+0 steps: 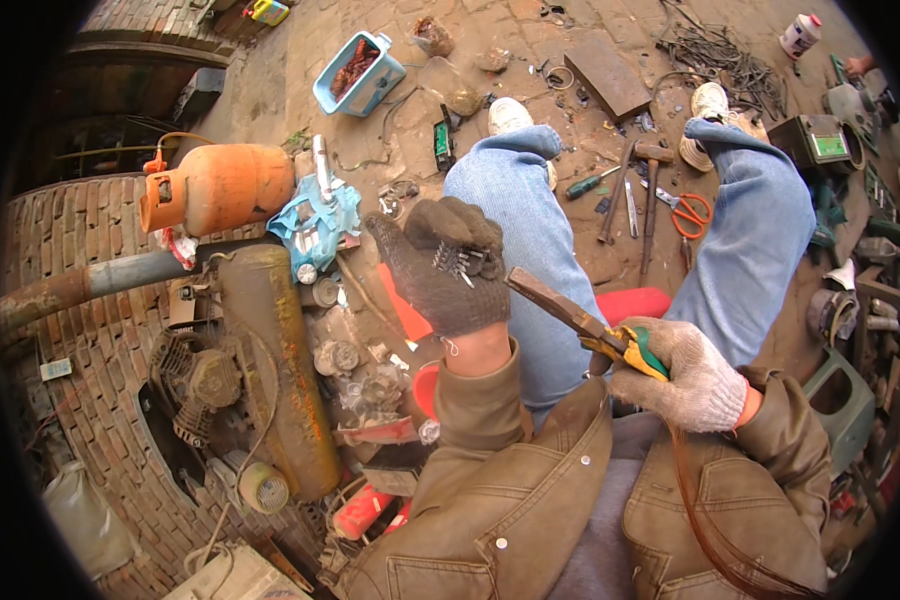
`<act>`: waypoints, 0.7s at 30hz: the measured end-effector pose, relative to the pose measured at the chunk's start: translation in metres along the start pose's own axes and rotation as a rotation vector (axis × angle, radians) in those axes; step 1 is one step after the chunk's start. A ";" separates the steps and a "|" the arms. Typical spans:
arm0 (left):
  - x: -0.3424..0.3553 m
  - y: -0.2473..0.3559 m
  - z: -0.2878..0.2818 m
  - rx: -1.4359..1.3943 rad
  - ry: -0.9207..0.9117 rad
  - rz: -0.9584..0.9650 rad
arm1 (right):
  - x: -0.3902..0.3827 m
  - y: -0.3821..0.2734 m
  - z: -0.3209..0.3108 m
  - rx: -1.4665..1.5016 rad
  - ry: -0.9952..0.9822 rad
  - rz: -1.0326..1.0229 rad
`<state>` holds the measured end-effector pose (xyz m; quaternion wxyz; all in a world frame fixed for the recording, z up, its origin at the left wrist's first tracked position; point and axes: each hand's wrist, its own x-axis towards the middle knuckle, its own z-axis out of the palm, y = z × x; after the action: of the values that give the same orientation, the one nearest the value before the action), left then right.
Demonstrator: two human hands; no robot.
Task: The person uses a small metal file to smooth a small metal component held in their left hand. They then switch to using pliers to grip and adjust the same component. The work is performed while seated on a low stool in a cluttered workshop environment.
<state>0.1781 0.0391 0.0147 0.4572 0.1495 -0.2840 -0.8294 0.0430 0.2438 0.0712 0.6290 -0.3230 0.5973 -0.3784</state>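
Fingers (440, 222) of the left hand (440, 265), in a dark grey knitted glove, curl inward and pinch a small dark metal part with pale teeth (462, 261) against the palm side, held up over the left knee of the blue jeans (530, 230). Just to its right, the right hand (685, 375), in a pale grey knitted glove, is clenched around the yellow-and-green handles of long rusty-brown pliers (570, 315); the pliers slant up and left, their closed nose ending just beside the small part, and whether the tip touches it cannot be told. Both forearms wear brown jacket sleeves (490, 480). A red stool edge (635, 300) shows between the legs. On the brick-paved ground (300, 60) to the left lie an orange gas cylinder (220, 185) on its side, a crumpled blue cloth (315, 220) and a rusty yellowish cylindrical tank (280, 370) near a grey pipe (90, 285). Farther ahead sit a light blue plastic tub (360, 75), a wooden-handled hammer (650, 190), orange-handled scissors (688, 212), a green-handled screwdriver (590, 184) and a tangle of dark wire (720, 55).
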 end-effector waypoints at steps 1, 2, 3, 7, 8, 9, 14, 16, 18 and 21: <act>0.000 -0.001 0.002 -0.035 0.037 -0.018 | 0.004 -0.001 0.003 -0.139 -0.009 -0.121; -0.001 -0.002 0.004 -0.068 0.080 -0.046 | 0.008 -0.004 0.007 -0.237 -0.008 -0.284; -0.001 -0.003 0.007 -0.099 0.111 -0.077 | 0.009 -0.008 0.014 -0.186 -0.007 -0.451; 0.001 -0.010 0.015 -0.197 0.145 -0.162 | 0.012 -0.047 0.066 -0.294 -0.044 -0.722; 0.002 -0.013 0.016 -0.206 0.141 -0.171 | 0.009 -0.060 0.080 -0.371 -0.009 -0.829; 0.002 -0.014 0.018 -0.217 0.147 -0.183 | 0.006 -0.073 0.094 -0.402 0.083 -0.923; 0.003 -0.018 0.020 -0.169 0.150 -0.175 | 0.001 -0.098 0.130 -0.390 0.178 -1.240; 0.003 -0.017 0.018 -0.177 0.189 -0.174 | 0.002 -0.092 0.133 -0.211 0.045 -1.228; 0.004 -0.017 0.015 -0.180 0.189 -0.153 | 0.006 -0.085 0.132 0.196 -0.158 -1.069; 0.004 -0.018 0.010 -0.097 0.147 -0.110 | 0.010 -0.089 0.122 1.086 -0.483 -0.642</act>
<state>0.1590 0.0464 0.0117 0.4373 0.2033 -0.2005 -0.8528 0.1566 0.1842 0.1520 0.6742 -0.1979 0.0393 -0.7104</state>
